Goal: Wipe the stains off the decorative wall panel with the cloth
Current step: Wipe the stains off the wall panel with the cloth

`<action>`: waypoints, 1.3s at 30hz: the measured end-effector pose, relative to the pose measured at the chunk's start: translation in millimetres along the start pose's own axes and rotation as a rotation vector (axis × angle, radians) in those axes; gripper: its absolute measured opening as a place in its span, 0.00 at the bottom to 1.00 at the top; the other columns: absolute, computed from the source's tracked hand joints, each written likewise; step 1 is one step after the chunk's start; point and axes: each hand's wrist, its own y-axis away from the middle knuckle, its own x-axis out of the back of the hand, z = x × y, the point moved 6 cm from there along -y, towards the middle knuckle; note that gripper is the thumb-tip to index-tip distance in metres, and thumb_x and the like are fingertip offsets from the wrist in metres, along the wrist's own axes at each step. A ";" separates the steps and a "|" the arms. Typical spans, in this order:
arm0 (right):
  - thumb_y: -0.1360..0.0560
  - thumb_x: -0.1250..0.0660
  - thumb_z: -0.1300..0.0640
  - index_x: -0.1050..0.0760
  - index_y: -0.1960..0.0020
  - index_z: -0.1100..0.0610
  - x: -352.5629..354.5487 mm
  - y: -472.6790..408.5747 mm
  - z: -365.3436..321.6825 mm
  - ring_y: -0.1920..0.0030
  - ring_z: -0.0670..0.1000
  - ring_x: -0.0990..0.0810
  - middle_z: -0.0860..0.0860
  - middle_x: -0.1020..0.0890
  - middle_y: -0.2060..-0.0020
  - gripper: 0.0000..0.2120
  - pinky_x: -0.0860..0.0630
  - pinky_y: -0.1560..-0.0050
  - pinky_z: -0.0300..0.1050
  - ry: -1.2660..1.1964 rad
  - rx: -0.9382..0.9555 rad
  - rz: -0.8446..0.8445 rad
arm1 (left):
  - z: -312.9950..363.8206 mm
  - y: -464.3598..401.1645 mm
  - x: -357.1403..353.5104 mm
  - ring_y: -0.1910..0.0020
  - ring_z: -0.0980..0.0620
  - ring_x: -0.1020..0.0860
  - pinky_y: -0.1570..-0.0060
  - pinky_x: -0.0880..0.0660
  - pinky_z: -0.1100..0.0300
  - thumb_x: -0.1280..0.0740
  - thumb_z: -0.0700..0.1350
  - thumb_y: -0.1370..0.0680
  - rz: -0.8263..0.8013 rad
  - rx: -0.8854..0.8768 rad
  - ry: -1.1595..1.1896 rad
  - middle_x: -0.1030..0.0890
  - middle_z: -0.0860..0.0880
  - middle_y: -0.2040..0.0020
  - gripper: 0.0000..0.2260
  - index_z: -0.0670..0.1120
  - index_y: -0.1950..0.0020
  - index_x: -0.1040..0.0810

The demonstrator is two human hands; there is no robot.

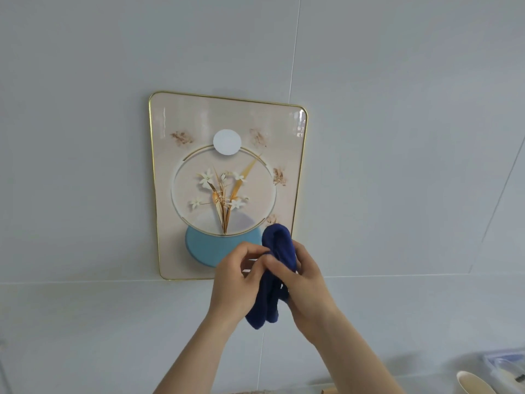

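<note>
The decorative wall panel point(170, 245) hangs on the wall, gold-framed, with flowers in a ring, a white disc and a blue disc. Brown stains show at its upper left point(181, 137), upper right point(258, 137), right side point(279, 176) and lower right point(272, 218). A dark blue cloth point(279, 248) is bunched in front of the panel's lower right corner, hiding it. My left hand point(235, 282) pinches the cloth from the left. My right hand point(304, 282) grips it from the right, fingers wrapped around it. Cloth ends hang below between my hands.
Pale tiled wall point(397, 137) surrounds the panel. At the bottom right stand a cream cup point(473, 382) and a clear plastic container point(502, 362). A small wooden object point(329, 391) peeks in at the bottom edge.
</note>
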 end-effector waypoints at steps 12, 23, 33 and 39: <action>0.24 0.31 0.67 0.20 0.39 0.47 16.0 -46.1 -36.1 0.46 0.41 0.20 0.46 0.19 0.45 0.19 0.25 0.45 0.35 0.520 0.594 0.429 | 13.2 -60.3 12.3 0.17 0.48 0.43 0.19 0.45 0.44 0.39 0.50 0.16 0.178 -0.597 -0.895 0.36 0.49 0.17 0.24 0.49 0.20 0.34; 0.23 0.33 0.66 0.21 0.31 0.57 -11.2 -88.7 15.7 0.21 0.64 0.38 0.61 0.30 0.25 0.21 0.30 0.27 0.62 1.154 1.104 0.314 | -13.0 -109.0 10.9 0.15 0.46 0.48 0.17 0.53 0.44 0.47 0.46 0.14 0.269 -0.763 -0.976 0.42 0.49 0.15 0.24 0.48 0.17 0.41; 0.26 0.29 0.73 0.14 0.43 0.55 14.0 -91.6 35.7 0.29 0.65 0.25 0.56 0.21 0.32 0.19 0.25 0.33 0.62 1.434 1.284 0.235 | -24.1 -115.1 6.5 0.15 0.47 0.48 0.17 0.53 0.45 0.49 0.49 0.15 0.382 -0.814 -1.033 0.43 0.50 0.16 0.25 0.49 0.16 0.42; 0.30 0.29 0.76 0.13 0.51 0.56 25.5 -94.5 -28.5 0.42 0.61 0.24 0.57 0.16 0.38 0.18 0.23 0.49 0.58 1.309 1.274 0.546 | -25.2 -114.2 5.3 0.15 0.47 0.48 0.18 0.51 0.43 0.47 0.49 0.15 0.403 -0.815 -1.027 0.43 0.50 0.16 0.26 0.49 0.16 0.43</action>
